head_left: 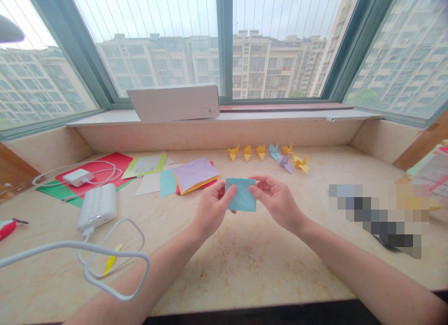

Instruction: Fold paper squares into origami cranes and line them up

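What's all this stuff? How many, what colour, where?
Held paper: one, light blue, centre
Folded birds: at least seven, yellow, blue, purple, centre-right
Loose papers: several, mixed, left
Power bank: one, white, left
Charger: one, white, left
Cables: unclear count, white, left
Tag: one, yellow, lower left
Unclear thing: one, red, left edge
Dark shape: one, grey, top-left
Box: one, white, upper middle
Blurred patch: one, mixed, right
Packet: one, pinkish, right edge
Counter: one, beige, below
Window frames: several, grey-green, back
Buildings: several, pale, outside
Left hand: one, holding paper
Right hand: one, holding paper
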A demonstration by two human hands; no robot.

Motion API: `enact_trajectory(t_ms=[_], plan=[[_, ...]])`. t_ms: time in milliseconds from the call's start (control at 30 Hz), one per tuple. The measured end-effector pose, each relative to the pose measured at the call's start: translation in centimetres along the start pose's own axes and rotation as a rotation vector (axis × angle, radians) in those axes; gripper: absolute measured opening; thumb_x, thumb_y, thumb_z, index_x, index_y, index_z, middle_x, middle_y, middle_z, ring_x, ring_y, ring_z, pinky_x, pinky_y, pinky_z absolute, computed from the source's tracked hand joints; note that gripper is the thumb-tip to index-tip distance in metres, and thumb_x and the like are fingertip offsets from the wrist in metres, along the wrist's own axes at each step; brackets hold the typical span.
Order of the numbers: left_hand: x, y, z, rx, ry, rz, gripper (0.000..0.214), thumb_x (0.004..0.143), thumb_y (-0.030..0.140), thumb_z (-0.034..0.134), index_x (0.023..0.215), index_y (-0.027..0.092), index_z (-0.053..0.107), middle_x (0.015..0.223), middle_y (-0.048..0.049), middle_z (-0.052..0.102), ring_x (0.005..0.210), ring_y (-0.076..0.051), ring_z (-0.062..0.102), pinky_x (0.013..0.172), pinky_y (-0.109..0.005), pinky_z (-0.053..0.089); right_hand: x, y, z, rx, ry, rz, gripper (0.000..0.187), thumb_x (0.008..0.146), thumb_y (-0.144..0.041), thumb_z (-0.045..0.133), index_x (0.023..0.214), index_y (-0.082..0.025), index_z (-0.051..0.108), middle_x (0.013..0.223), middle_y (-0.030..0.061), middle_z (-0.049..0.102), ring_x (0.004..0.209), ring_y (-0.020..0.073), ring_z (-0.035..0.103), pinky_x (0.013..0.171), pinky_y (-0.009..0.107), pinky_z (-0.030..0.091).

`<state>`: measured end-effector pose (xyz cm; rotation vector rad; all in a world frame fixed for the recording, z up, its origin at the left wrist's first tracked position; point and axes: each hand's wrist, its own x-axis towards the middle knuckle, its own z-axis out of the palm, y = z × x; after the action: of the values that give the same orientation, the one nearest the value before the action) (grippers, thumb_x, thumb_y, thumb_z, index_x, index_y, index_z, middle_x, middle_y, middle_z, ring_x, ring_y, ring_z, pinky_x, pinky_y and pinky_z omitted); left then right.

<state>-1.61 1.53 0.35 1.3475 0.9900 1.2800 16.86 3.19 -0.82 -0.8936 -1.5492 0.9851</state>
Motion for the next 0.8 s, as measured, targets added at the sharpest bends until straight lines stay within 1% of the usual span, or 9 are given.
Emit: enact_trajectory(t_ms=[100,167,300,367,433,567,667,733,800], plan=[[0.1,0.1,-0.1,-0.115,0.020,0.002,0.030,0.085,0.043,0.072,0.086,0.014,0.066,0.072,-0.0036,0.070,0.058,-0.013,0.062,0.050,-0.023,0.053,-0.1,-0.3,0.2,0.008,0.045,-0.015,0.031,0.087,-0.040,0.070,0.111,-0.020,0.064,0.077,0.0026,0.075,0.067,0.0176,0.071,0.064,0.032,0.057],[0.1,0.0,-0.1,-0.235,0.006,0.003,0.028,0.083,0.040,0.075,0.094,0.015,0.067,0.080,-0.0049,0.074,0.064,-0.014,0.066,0.057,-0.024,0.054,-0.2,-0.6,0.3,0.031,0.090,-0.018,0.030,0.087,-0.040,0.070,0.109,-0.021,0.062,0.074,0.0013,0.075,0.064,0.0175,0.071,0.062,0.031,0.056],[-0.1,-0.1,0.3,-0.398,-0.133,0.014,0.040,0.079,0.033,0.080,0.113,0.018,0.066,0.102,-0.0080,0.076,0.091,-0.021,0.072,0.082,-0.032,0.056,-0.4,-1.0,0.5,0.079,0.192,-0.014,0.032,0.086,-0.042,0.071,0.108,-0.022,0.060,0.077,0.0028,0.077,0.070,0.0204,0.074,0.064,0.032,0.057],[-0.2,-0.3,0.6,-0.391,-0.203,0.016,0.041,0.079,0.031,0.080,0.115,0.019,0.067,0.109,-0.0085,0.075,0.102,-0.022,0.069,0.093,-0.036,0.053,-0.6,-1.1,0.6,0.103,0.211,-0.013,0.033,0.086,-0.043,0.072,0.107,-0.022,0.059,0.078,0.0033,0.077,0.073,0.0213,0.075,0.066,0.032,0.058],[-0.3,-0.6,0.7,-0.350,-0.220,0.002,0.035,0.081,0.030,0.079,0.112,0.019,0.069,0.110,-0.0081,0.075,0.105,-0.022,0.068,0.097,-0.036,0.050,-0.7,-1.0,0.7,0.116,0.195,-0.013,0.032,0.086,-0.043,0.072,0.106,-0.022,0.058,0.076,0.0032,0.077,0.073,0.0216,0.075,0.066,0.033,0.058],[-0.1,-1.1,0.5,-0.295,-0.142,-0.042,0.027,0.085,0.033,0.074,0.106,0.017,0.070,0.103,-0.0078,0.075,0.093,-0.020,0.070,0.089,-0.034,0.054,-0.9,-0.4,0.9,0.032,0.153,-0.058,0.027,0.088,-0.040,0.070,0.104,-0.022,0.057,0.080,0.0031,0.076,0.074,0.0204,0.074,0.069,0.034,0.057],[0.1,-1.0,0.2,-0.278,-0.093,-0.057,0.026,0.087,0.035,0.071,0.101,0.014,0.067,0.093,-0.0066,0.074,0.075,-0.016,0.070,0.073,-0.029,0.056,-0.8,-0.1,0.6,-0.121,0.157,-0.149,0.020,0.089,-0.034,0.069,0.104,-0.024,0.061,0.091,0.0037,0.075,0.081,0.0190,0.070,0.075,0.034,0.056],[0.1,-0.7,0.1,-0.247,-0.094,-0.061,0.025,0.088,0.036,0.068,0.097,0.013,0.064,0.087,-0.0050,0.072,0.060,-0.011,0.065,0.058,-0.024,0.051,-0.7,-0.1,0.2,-0.213,0.108,-0.218,0.016,0.091,-0.030,0.066,0.106,-0.025,0.064,0.099,0.0043,0.073,0.083,0.0179,0.068,0.076,0.034,0.055],[0.1,-0.6,0.1,-0.198,-0.095,-0.061,0.024,0.090,0.038,0.064,0.092,0.014,0.060,0.082,-0.0027,0.069,0.048,-0.007,0.058,0.046,-0.021,0.042,-0.5,-0.2,-0.2,-0.281,0.044,-0.290,0.015,0.093,-0.026,0.062,0.107,-0.025,0.068,0.105,0.0050,0.071,0.082,0.0171,0.066,0.075,0.034,0.055]])
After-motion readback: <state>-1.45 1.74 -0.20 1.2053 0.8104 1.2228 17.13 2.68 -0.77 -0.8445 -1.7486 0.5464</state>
